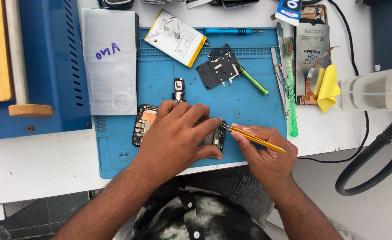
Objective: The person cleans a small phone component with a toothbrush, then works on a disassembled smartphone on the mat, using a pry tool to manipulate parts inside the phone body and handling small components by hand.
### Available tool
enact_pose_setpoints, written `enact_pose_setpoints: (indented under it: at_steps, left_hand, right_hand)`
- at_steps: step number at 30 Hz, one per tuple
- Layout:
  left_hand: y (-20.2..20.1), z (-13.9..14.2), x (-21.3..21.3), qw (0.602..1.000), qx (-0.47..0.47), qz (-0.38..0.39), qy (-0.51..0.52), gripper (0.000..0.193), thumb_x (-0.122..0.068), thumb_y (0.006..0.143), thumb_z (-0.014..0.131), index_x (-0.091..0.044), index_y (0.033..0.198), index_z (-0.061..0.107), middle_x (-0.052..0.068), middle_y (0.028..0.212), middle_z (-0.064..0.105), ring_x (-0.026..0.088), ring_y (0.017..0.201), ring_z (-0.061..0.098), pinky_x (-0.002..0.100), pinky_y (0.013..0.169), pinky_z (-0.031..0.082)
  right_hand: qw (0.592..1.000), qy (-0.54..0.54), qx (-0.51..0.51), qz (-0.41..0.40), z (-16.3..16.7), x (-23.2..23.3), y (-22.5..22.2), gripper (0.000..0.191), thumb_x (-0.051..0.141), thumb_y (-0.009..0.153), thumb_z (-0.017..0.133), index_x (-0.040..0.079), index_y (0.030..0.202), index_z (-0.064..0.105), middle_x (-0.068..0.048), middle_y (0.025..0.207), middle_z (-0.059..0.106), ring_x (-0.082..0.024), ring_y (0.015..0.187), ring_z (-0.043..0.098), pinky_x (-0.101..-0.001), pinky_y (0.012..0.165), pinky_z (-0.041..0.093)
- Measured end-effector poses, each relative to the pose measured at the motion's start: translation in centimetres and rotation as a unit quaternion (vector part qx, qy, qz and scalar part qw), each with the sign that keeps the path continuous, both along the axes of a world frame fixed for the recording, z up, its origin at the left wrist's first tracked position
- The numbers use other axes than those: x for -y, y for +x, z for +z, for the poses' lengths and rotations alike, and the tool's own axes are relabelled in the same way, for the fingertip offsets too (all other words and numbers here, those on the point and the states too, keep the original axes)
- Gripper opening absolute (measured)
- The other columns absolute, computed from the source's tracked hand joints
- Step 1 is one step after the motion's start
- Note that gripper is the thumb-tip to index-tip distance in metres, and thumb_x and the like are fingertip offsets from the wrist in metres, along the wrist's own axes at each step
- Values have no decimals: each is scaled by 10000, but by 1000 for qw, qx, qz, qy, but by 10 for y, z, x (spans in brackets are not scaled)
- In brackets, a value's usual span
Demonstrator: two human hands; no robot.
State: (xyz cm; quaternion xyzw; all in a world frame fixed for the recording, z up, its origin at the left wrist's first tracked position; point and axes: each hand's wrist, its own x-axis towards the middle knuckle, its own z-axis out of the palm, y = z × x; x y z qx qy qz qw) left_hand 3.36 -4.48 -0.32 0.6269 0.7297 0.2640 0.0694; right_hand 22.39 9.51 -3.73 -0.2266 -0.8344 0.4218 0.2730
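Note:
An opened phone lies on the blue work mat, its circuit boards showing. My left hand lies over the middle of the phone and holds it down. My right hand grips yellow tweezers, whose tip touches the phone's right end just past my left fingers. Most of the phone is hidden under my left hand.
On the mat lie a white and yellow battery, a black shield plate, a green-handled tool and a blue screwdriver. A grey phone back cover, a blue machine, a green toothbrush and another opened phone surround it.

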Motion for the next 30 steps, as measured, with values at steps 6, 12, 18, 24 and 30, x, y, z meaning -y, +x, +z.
enact_pose_setpoints:
  at_steps: [6, 12, 18, 24, 30]
  left_hand:
    - [-1, 0, 1, 1000, -12, -4, 0, 615, -614, 756, 757, -168, 1179, 729, 35, 1105, 639, 213, 1015, 589, 432, 941, 412]
    - [-2, 0, 0, 1000, -20, -8, -14, 622, -624, 754, 759, -170, 1179, 730, 28, 1099, 644, 209, 985, 586, 433, 905, 411]
    - [-2, -1, 0, 1000, -22, -5, -14, 647, -633, 727, 762, -174, 1182, 729, 19, 1089, 648, 208, 978, 588, 442, 905, 416]
    - [-3, -1, 0, 1000, -25, -4, -14, 637, -628, 724, 769, -173, 1167, 734, 25, 1087, 650, 211, 974, 594, 450, 908, 420]
    - [-3, -1, 0, 1000, -22, -6, -12, 629, -635, 736, 758, -181, 1170, 731, 22, 1083, 649, 205, 973, 595, 445, 906, 424]
  right_hand:
    - [1000, 2, -10, 9, 0, 0, -2, 151, 20, 961, 763, -20, 1061, 656, -182, 1044, 773, -218, 1006, 785, -274, 818, 662]
    - [1000, -1, -8, -5, 0, 2, -3, 151, 45, 967, 766, -7, 1056, 656, -159, 1031, 784, -188, 981, 784, -258, 797, 652]
    - [1000, 11, -7, -5, 0, 2, -6, 159, 72, 975, 768, 2, 1062, 654, -140, 1030, 787, -173, 983, 784, -251, 797, 651]
    - [1000, 24, -7, -5, 0, 3, -6, 143, 78, 977, 772, 15, 1059, 674, -128, 1033, 784, -169, 977, 780, -261, 809, 647]
    - [999, 36, 6, -4, -1, 1, -6, 152, 95, 972, 778, 22, 1051, 671, -112, 1017, 789, -155, 964, 783, -246, 781, 647]
